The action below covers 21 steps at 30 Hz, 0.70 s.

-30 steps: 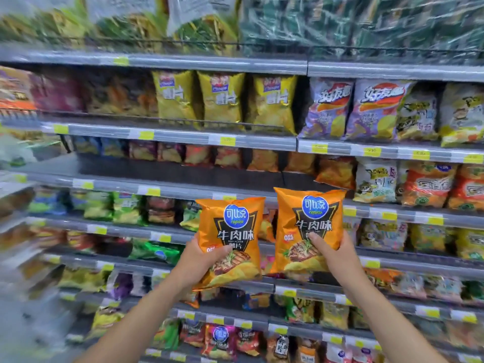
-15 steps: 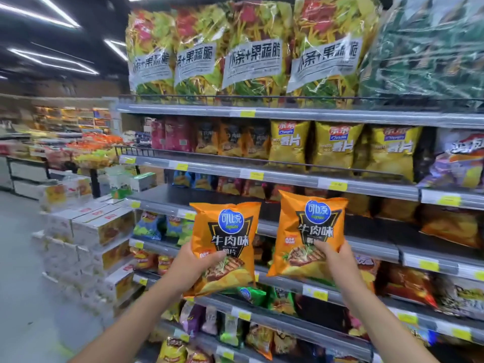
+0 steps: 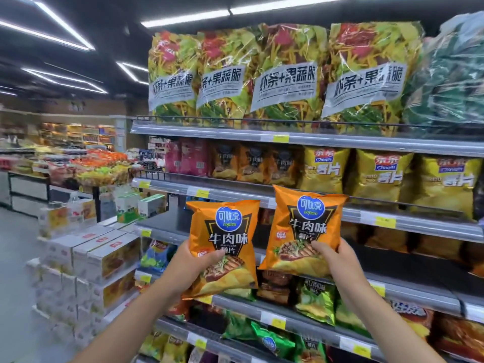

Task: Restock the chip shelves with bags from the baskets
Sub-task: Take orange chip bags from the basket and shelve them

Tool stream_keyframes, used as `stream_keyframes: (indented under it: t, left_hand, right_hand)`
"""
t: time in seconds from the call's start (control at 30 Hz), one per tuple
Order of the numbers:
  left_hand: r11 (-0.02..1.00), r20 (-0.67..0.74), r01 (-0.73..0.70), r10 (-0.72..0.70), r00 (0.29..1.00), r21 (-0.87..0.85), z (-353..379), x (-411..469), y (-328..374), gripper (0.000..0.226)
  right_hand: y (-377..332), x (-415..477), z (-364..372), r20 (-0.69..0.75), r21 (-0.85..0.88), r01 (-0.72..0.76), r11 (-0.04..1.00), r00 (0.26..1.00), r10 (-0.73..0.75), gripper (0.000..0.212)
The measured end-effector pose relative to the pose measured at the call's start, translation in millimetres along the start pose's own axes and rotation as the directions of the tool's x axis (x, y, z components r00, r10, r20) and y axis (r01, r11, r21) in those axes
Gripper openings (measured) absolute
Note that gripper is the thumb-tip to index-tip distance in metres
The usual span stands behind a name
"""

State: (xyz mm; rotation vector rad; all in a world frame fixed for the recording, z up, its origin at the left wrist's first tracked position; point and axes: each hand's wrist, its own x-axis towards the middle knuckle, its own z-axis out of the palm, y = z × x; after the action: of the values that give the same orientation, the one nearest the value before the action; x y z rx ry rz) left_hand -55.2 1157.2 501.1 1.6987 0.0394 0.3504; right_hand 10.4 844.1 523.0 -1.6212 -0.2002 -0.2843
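I hold two orange chip bags upright in front of the chip shelves. My left hand (image 3: 193, 265) grips the lower left part of the left orange bag (image 3: 222, 239). My right hand (image 3: 335, 258) grips the lower right part of the right orange bag (image 3: 306, 226), which sits slightly higher. Behind them a dark shelf level (image 3: 167, 221) has bare room at its left end. The shelf above holds matching orange bags (image 3: 248, 163) beside yellow chip bags (image 3: 385, 174). No basket is in view.
Large clear snack bags (image 3: 285, 74) fill the top shelf. Green bags (image 3: 317, 302) and others sit on lower shelves. Stacked white cartons (image 3: 89, 260) stand at the aisle end on the left, with produce-like displays (image 3: 99, 166) further back.
My view has swung up and to the left, bringing the top shelf, ceiling lights and aisle end into sight. Both hands keep their bags, raised slightly against the shelves.
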Motion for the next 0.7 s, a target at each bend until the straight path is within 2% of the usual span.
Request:
stream_keyframes:
  t: [0.23, 0.37, 0.47, 0.6, 0.7]
  left_hand:
    - [0.998, 0.008, -0.049, 0.049, 0.999, -0.039, -23, 82, 3, 0.073]
    - [0.997, 0.039, -0.059, 0.061, 0.997, -0.052, -33, 129, 6, 0.098]
    - [0.994, 0.051, -0.064, 0.068, 0.996, -0.084, -39, 161, 2, 0.105]
    - [0.99, 0.064, -0.078, 0.085, 0.994, -0.118, -42, 191, 4, 0.106]
    - [0.984, 0.08, -0.105, 0.118, 0.99, -0.146, -45, 215, 5, 0.091]
  right_hand:
    - [-7, 72, 36, 0.036, -0.052, 0.069, 0.996, 0.997, -0.067, 0.015]
    - [-4, 113, 54, 0.023, -0.105, 0.115, 0.988, 0.993, -0.113, 0.012]
    - [-2, 135, 64, 0.021, -0.134, 0.141, 0.981, 0.99, -0.139, 0.011]
    - [1, 157, 73, 0.015, -0.171, 0.157, 0.973, 0.988, -0.156, 0.015]
    - [1, 172, 80, -0.021, -0.191, 0.155, 0.969, 0.987, -0.162, 0.024]
